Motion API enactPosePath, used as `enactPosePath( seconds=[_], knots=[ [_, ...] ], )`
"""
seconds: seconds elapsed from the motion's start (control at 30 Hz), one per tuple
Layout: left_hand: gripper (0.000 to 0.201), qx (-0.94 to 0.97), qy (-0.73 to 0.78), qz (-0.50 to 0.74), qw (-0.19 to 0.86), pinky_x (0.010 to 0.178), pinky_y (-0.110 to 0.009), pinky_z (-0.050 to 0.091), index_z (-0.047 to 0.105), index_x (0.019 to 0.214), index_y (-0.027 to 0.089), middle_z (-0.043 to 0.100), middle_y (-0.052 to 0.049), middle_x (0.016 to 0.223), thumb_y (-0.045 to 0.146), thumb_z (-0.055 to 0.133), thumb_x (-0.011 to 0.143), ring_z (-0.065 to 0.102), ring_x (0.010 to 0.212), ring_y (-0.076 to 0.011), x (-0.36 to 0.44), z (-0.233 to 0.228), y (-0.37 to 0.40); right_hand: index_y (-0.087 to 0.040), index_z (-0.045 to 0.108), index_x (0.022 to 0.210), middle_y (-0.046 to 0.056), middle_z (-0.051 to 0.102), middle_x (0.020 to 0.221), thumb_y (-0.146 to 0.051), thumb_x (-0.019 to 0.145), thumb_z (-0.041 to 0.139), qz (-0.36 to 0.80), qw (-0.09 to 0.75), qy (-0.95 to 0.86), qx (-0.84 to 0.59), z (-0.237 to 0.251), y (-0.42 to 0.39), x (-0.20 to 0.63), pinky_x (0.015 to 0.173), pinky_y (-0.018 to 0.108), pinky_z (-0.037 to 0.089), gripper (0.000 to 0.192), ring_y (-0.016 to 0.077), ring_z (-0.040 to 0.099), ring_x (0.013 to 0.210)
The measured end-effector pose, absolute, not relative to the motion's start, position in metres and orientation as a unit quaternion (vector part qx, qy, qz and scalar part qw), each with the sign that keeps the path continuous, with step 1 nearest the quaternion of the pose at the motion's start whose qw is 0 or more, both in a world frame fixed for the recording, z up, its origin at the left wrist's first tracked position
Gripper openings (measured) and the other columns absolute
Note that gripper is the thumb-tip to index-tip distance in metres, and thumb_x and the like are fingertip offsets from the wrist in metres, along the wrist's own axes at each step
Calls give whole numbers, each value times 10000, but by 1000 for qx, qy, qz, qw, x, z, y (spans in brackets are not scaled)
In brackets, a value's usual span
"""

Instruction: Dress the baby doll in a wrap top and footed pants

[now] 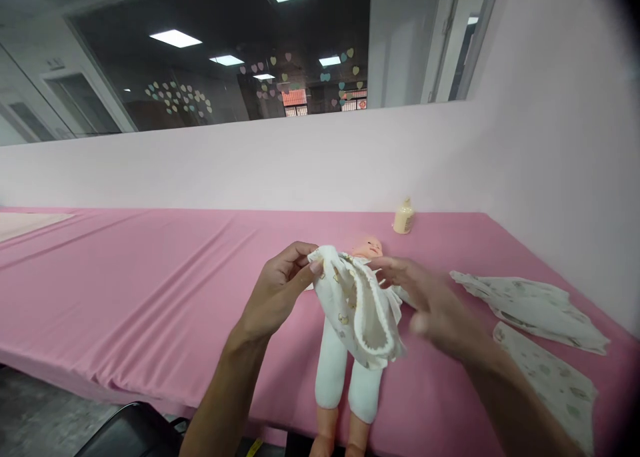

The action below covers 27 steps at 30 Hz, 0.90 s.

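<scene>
My left hand (280, 287) pinches the upper left edge of a small white baby garment (345, 300) with a yellowish animal print. The garment hangs with a ribbed opening towards me. At its upper right is my right hand (430, 303), blurred, with fingers stretched out and thumb apart; whether the fingertips touch the cloth is unclear. Beneath the garment a baby doll (330, 370) lies on its back, wearing white trousers, bare feet towards me. Its head shows beyond the cloth, while most of its torso is hidden.
Two pieces of printed white baby clothing, one farther back (535, 303) and one nearer (555, 383), lie on the right of the pink-covered table (190, 297). A cream pump bottle (403, 217) stands near the wall. A black chair (135, 433) is at the lower left.
</scene>
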State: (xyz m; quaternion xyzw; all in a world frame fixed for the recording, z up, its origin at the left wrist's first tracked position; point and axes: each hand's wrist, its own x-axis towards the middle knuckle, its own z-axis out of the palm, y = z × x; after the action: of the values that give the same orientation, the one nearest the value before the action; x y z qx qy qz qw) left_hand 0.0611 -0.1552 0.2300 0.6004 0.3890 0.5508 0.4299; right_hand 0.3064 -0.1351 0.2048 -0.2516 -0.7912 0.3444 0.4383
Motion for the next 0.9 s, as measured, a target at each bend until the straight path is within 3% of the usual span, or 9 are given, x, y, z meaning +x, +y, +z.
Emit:
enactPosePath(
  seconds=[0.07,0.17,0.23,0.4,0.47,0.53,0.67,0.8,0.9],
  knots=[
    [197,600,391,539,443,687,-260,490,647,965,177,647,-33,810,355,653,881,582,735,-131,60,235,-155,-309,517,1349,72,614,1280,-459,806,702,278,427,-804,-307,205,-141,301,904,416,543,593,268,615,1121],
    [201,618,397,524,432,659,-261,469,653,897,164,639,-31,767,360,680,857,574,705,-134,59,239,-154,-302,594,1187,37,656,1142,-268,906,563,193,465,-779,-374,205,-148,292,879,375,533,285,217,628,1037],
    [214,626,411,520,411,641,-255,450,650,839,158,626,-23,730,369,688,849,556,676,-126,59,239,-153,-295,591,1166,47,644,1138,-242,932,509,164,495,-764,-380,203,-154,289,880,374,531,254,216,621,1047],
    [240,619,455,509,389,616,-238,408,627,802,163,598,-3,684,392,668,861,517,638,-108,64,242,-152,-262,371,1452,155,420,1450,-393,765,741,32,499,-800,-331,187,-185,279,1011,532,470,791,364,430,1324],
    [246,619,447,504,405,625,-240,407,610,776,170,588,1,683,393,652,870,504,638,-107,63,243,-153,-287,404,1422,140,442,1436,-267,788,702,-8,499,-802,-328,178,-189,276,1009,536,465,701,350,449,1308],
    [283,628,426,489,430,619,-245,401,576,713,171,579,-4,685,393,634,879,490,633,-110,60,243,-154,-293,535,1255,103,558,1288,-112,816,592,-24,532,-773,-345,175,-183,276,960,473,495,478,287,541,1198],
    [370,664,413,436,446,539,-241,343,519,620,167,552,-15,648,412,609,882,444,572,-107,49,243,-153,-232,568,871,47,620,951,-41,787,491,35,600,-713,-360,190,-161,292,751,330,515,223,194,610,901],
    [438,748,394,346,406,514,-242,328,593,653,159,530,-22,609,476,490,936,438,546,-111,45,249,-153,-215,523,773,3,573,764,-89,798,456,181,632,-646,-389,220,-146,310,575,256,437,146,134,535,668],
    [394,828,387,281,293,544,-234,370,631,699,161,572,-26,654,473,533,917,491,592,-120,47,263,-154,-206,530,721,-7,530,690,-120,791,455,249,640,-607,-400,240,-138,316,488,228,372,134,113,472,580]
  ],
)
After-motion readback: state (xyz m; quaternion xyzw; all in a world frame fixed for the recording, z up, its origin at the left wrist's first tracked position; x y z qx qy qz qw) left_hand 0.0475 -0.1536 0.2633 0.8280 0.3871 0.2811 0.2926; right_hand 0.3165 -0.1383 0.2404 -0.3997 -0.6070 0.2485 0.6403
